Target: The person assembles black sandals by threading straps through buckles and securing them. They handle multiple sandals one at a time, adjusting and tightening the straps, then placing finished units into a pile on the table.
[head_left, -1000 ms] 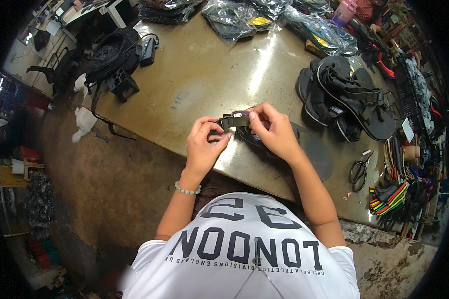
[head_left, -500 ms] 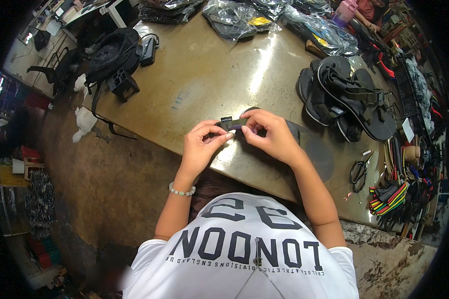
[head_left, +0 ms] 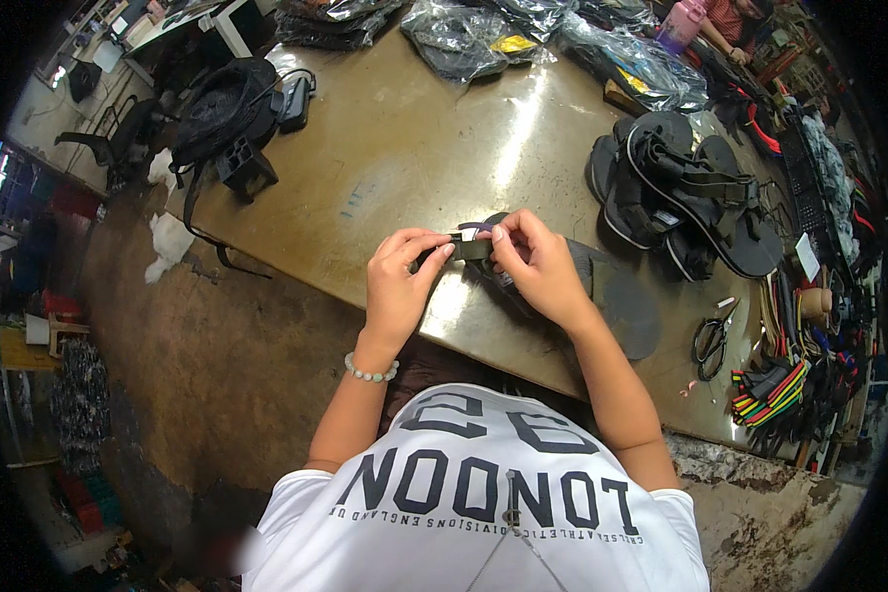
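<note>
A black sandal lies on the table near its front edge, its sole partly hidden by my right hand and wrist. Above its left end, an olive-dark strap with a small white patch stretches between my hands. My left hand is closed, pinching the strap's left end between thumb and fingers. From the other side my right hand pinches the strap, with a purplish edge showing by the fingertips. Exactly how the strap is folded there is too small to make out.
Stacked black sandals lie to the right, with scissors nearer me. Colourful straps hang at the right edge. Plastic-wrapped packages line the far side. A black bag sits at left. A person is at the far right.
The strap has been turned between my fingers, so its olive face and white patch now show more. My right fingertips have moved slightly up and right; my left hand shifted slightly.
</note>
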The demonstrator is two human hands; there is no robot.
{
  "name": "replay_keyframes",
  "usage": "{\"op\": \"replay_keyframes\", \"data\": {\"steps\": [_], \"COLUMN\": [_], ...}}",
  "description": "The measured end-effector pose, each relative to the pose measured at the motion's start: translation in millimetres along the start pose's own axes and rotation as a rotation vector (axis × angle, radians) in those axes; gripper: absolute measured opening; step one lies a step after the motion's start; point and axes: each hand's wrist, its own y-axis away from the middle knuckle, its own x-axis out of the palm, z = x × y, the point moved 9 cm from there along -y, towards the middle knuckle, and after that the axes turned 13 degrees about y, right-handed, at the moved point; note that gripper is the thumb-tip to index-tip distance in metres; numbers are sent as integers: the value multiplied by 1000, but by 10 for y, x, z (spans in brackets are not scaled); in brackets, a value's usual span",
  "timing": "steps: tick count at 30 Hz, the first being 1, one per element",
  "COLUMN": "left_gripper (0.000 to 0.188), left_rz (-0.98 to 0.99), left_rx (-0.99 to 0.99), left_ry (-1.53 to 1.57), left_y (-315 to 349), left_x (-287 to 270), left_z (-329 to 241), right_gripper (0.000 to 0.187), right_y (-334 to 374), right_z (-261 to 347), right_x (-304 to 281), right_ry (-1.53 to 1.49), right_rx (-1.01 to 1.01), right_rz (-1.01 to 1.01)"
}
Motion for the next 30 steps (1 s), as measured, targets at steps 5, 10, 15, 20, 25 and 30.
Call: {"op": "replay_keyframes", "data": {"steps": [5,10,15,20,25,30], "left_gripper": [12,12,11,10,9,9], "left_rz": [132,197,143,133,115,85], "left_rx": [-2,112,87,103,97,80], "left_ry": [-164,-326,-265,-234,-191,-116], "left_y": [-52,-13,44,83,94,111], "left_x": [125,237,228,195,168,153], "left_z": [6,-76,-36,-9,17,40], "right_gripper": [16,14,15,13,14,14], "right_y": [20,22,41,43,42,67], "right_z": [8,13,109,172,128,216], "right_x": [-1,0,2,39,33,53], "right_ry": [-7,30,97,184,115,151], "right_rx": [-13,16,-46,-103,-42,-89], "right_rz": [9,-12,-25,-14,-66,-70]}}
